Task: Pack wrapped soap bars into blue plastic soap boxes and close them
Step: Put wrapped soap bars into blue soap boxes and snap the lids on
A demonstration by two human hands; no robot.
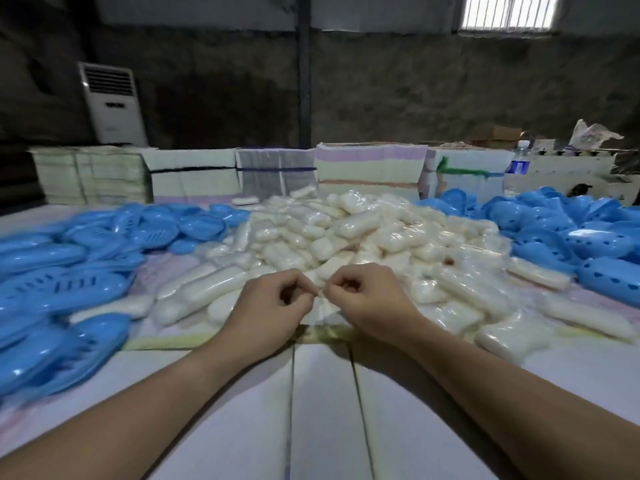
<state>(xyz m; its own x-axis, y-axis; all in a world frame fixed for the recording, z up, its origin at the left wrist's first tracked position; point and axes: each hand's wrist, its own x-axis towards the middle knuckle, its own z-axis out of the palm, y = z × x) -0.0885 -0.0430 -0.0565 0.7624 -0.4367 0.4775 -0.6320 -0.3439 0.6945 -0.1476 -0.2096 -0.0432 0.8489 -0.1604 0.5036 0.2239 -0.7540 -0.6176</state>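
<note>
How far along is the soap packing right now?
Done: no box can be told as packed; the blue box pieces lie loose on both sides. In hand: left hand and right hand meet at the near edge of the wrapped soap heap, pinching something small and unclear. Left: seemingly the whole heap.

Your hands meet at the near foot of the wrapped soap heap, which blocks the way straight ahead. To their left, blue soap box halves crowd the table; to their right, another blue pile. Behind them, toward you, the bare table boards lie open.
</note>
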